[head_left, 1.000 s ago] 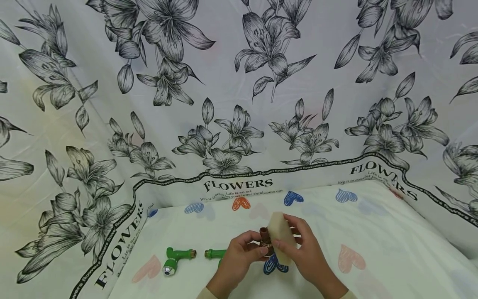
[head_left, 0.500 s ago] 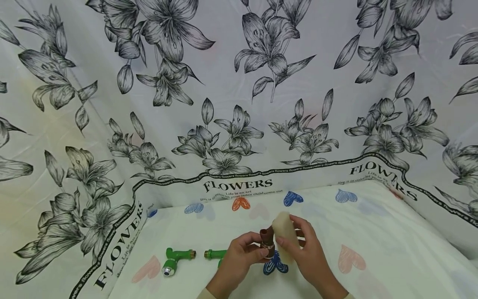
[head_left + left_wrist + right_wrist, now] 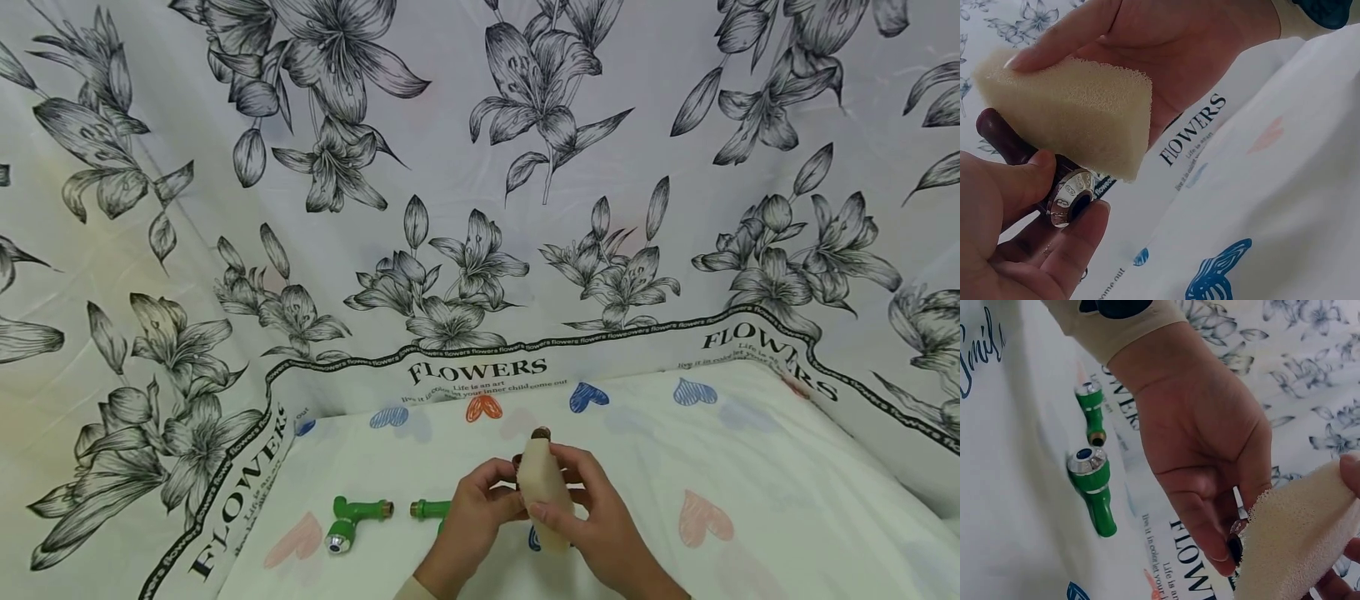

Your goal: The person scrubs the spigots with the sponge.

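My left hand [image 3: 474, 515] holds a dark maroon angle valve with a chrome collar. In the left wrist view, the thumb and fingers pinch the valve [image 3: 1005, 136] close to that collar [image 3: 1063, 206]. A beige sponge [image 3: 542, 492] is in my right hand [image 3: 603, 521], thumb on the near face and fingers behind. The sponge lies right against the valve's body. From the head view it covers most of the valve, with a threaded end [image 3: 541, 433] showing above it.
Two green angle valves with brass threaded ends lie to the left on the white heart-print cloth [image 3: 630, 450]: one farther left [image 3: 360, 510], the other [image 3: 429, 508] partly behind my left hand. A flower-print curtain [image 3: 480, 275] hangs behind and at the sides.
The sponge has moved left and across the front of the maroon valve, hiding much of it. My right hand moved with it, while the left keeps its grip. The green valves stay put.
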Available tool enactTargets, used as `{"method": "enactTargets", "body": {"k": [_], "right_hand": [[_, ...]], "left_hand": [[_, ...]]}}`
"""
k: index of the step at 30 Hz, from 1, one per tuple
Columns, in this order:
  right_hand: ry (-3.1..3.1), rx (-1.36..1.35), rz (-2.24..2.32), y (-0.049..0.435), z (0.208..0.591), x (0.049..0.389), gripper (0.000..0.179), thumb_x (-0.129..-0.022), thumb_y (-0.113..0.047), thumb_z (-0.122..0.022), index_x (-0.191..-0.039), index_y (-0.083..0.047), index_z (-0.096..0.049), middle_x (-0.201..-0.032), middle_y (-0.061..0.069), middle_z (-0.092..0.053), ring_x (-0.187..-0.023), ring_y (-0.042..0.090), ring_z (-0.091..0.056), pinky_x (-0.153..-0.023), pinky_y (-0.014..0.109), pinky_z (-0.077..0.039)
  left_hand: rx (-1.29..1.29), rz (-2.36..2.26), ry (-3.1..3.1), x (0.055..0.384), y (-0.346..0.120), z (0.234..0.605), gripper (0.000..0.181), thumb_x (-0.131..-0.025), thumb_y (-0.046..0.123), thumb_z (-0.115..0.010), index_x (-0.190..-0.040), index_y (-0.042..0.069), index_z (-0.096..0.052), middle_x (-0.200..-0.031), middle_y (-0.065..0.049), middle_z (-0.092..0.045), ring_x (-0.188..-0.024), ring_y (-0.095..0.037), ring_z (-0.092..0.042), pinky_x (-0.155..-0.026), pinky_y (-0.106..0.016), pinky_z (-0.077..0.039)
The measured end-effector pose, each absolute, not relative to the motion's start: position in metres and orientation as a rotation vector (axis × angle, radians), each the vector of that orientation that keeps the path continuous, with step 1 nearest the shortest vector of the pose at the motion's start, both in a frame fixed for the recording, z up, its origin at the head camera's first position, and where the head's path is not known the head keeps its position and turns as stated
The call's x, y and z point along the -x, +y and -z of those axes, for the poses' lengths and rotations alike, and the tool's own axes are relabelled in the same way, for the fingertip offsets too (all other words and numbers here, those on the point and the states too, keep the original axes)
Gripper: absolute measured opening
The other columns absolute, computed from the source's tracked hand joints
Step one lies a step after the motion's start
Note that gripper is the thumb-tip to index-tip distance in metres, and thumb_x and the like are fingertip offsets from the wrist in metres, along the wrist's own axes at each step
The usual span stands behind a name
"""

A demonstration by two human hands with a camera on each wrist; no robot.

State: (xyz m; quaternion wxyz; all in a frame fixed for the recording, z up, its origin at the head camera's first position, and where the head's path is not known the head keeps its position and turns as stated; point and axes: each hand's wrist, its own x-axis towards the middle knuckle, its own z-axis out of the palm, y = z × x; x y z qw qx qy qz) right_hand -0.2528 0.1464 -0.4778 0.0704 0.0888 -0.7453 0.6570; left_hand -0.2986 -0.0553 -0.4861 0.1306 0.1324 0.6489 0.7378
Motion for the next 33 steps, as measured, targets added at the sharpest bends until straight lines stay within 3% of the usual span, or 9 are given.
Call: {"method": "enactTargets", "body": {"k": [4, 10, 24, 33], "right_hand": [[-2.245, -0.269, -1.967, 0.146, 0.476, 0.252, 0.068, -0.092, -0.028, -0.091, -0.152, -0.027, -0.057, -0.140, 0.000, -0.059, -0.121, 0.027, -0.057, -0.100, 0.040, -0.054], [-2.245, -0.252, -1.913, 0.149, 0.478, 0.257, 0.069, -0.093, -0.031, -0.090, -0.152, -0.025, -0.057, -0.137, 0.001, -0.059, -0.121, 0.026, -0.057, -0.103, 0.050, -0.050], [-2.283, -0.139, -1.778, 0.170, 0.489, 0.273, 0.074, -0.098, -0.036, -0.085, -0.159, -0.015, -0.049, -0.146, 0.009, -0.054, -0.126, 0.031, -0.055, -0.106, 0.054, -0.050], [-2.281, -0.121, -1.883, 0.162, 0.486, 0.267, 0.074, -0.098, -0.041, -0.085, -0.159, -0.019, -0.049, -0.145, 0.006, -0.055, -0.126, 0.029, -0.055, -0.106, 0.052, -0.050]], "left_hand": [[-0.359, -2.138, 1.889, 0.298, -0.056, 0.486, 0.021, -0.098, -0.003, -0.076, -0.118, -0.002, -0.070, -0.124, -0.014, -0.070, -0.102, -0.026, -0.074, -0.090, -0.044, -0.065], [-0.361, -2.137, 1.872, 0.295, -0.055, 0.486, 0.020, -0.099, -0.001, -0.078, -0.117, 0.000, -0.070, -0.128, -0.014, -0.068, -0.103, -0.029, -0.074, -0.091, -0.044, -0.065], [-0.440, -2.131, 1.781, 0.289, -0.054, 0.480, 0.022, -0.099, -0.003, -0.078, -0.119, -0.003, -0.069, -0.125, -0.017, -0.068, -0.107, -0.029, -0.073, -0.092, -0.044, -0.065], [-0.432, -2.116, 1.820, 0.293, -0.054, 0.482, 0.021, -0.100, -0.002, -0.077, -0.121, -0.002, -0.071, -0.128, -0.015, -0.067, -0.106, -0.028, -0.073, -0.091, -0.044, -0.065]]}}
